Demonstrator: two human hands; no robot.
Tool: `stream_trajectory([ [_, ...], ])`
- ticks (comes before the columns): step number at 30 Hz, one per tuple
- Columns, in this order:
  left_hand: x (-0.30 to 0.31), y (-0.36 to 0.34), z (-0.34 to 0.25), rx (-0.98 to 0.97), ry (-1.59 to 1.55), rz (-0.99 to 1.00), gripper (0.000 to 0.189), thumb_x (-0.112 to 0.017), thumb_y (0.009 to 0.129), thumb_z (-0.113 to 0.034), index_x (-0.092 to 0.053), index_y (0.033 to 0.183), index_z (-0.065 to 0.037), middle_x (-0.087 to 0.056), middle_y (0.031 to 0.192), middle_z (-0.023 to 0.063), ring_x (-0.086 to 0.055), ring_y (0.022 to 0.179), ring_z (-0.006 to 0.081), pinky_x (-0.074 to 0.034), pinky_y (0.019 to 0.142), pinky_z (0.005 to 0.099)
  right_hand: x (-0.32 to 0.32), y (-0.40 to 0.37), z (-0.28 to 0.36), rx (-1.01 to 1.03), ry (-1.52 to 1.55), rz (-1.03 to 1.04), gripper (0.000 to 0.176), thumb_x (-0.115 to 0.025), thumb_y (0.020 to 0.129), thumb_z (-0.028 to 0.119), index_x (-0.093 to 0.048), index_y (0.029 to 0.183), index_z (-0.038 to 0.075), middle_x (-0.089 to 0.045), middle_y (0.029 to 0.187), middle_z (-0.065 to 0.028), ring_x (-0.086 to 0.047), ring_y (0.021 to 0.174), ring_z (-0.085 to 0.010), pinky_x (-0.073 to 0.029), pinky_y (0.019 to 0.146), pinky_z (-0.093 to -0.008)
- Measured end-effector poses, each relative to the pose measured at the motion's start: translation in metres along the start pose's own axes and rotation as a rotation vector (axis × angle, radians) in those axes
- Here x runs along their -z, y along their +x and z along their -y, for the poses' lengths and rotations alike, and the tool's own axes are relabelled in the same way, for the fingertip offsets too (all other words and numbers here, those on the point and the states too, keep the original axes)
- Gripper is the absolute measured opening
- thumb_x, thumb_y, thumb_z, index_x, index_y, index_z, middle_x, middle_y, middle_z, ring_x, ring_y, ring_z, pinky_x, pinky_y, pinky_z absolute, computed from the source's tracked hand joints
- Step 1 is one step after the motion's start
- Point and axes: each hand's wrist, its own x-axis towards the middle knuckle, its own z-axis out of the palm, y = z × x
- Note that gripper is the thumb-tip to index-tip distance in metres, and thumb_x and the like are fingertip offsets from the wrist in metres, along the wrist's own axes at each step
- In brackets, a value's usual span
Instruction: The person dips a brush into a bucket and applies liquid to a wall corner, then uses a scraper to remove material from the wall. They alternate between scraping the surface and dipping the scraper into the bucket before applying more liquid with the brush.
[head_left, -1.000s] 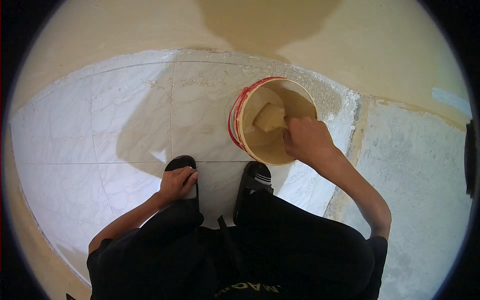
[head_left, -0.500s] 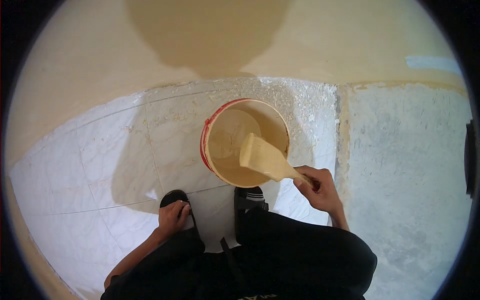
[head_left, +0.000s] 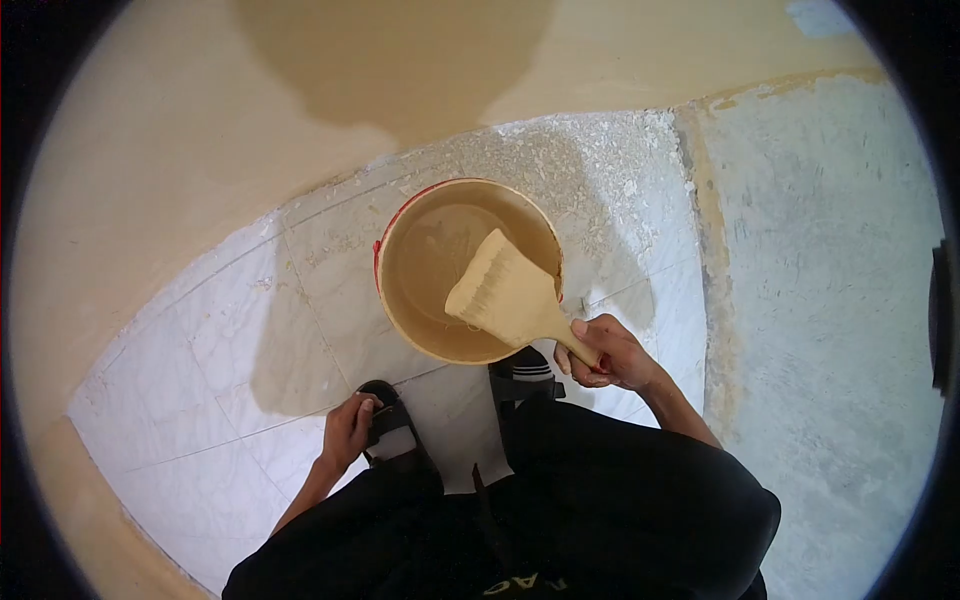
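Note:
My right hand [head_left: 615, 352] grips the handle of a wide paintbrush [head_left: 510, 290]. Its bristles and ferrule are coated in beige paint, and it is tilted over the right side of the paint bucket [head_left: 400, 313], with the bristle end up and to the left. Cream paint covers the inside of the bucket, whose outer rim shows red at the left; a shallow layer of paint lies at the bottom. Beside my left sandal [head_left: 385, 395], my left hand [head_left: 348, 432] hangs low with its fingers loosely curled in and nothing visible in them.
A beige wall [head_left: 180, 130] curves across the far side and left. White marble-look tiles [head_left: 210, 400] cover the floor, strewn with pale paint flakes [head_left: 610, 170] along the wall. To the right is a grey unpainted surface [head_left: 820, 280]. My right sandal [head_left: 528, 380] is close to the bucket.
The paintbrush has turned so its broad face shows, and my right hand has moved slightly left and rotated. The view has shifted, placing the bucket further left and up.

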Motion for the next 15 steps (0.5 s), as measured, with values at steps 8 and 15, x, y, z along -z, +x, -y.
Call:
stream_trajectory([
  [8, 0.068, -0.007, -0.007, -0.083, 0.251, 0.223, 0.04, -0.035, 0.101, -0.036, -0.061, 0.102, -0.006, -0.057, 0.067, 0.0115, -0.06, 0.062, 0.0262, -0.048, 0.06, 0.035, 0.002, 0.002, -0.013, 0.079, -0.26, -0.081, 0.059, -0.033, 0.101, 0.047, -0.056, 0.071, 0.002, -0.039, 0.05, 0.0023, -0.033, 0.045, -0.0065, -0.029, 0.044, -0.0244],
  [15, 0.098, 0.02, -0.044, -0.174, 0.348, 0.38, 0.032, -0.04, 0.099, -0.032, -0.061, 0.104, -0.008, -0.057, 0.066, 0.0116, -0.059, 0.06, 0.0291, -0.048, 0.058, 0.0369, -0.016, -0.003, -0.005, 0.248, -0.526, -0.338, 0.046, -0.04, 0.101, 0.036, -0.053, 0.076, 0.0, -0.045, 0.056, -0.0022, -0.041, 0.048, -0.0134, -0.035, 0.049, -0.0295],
])
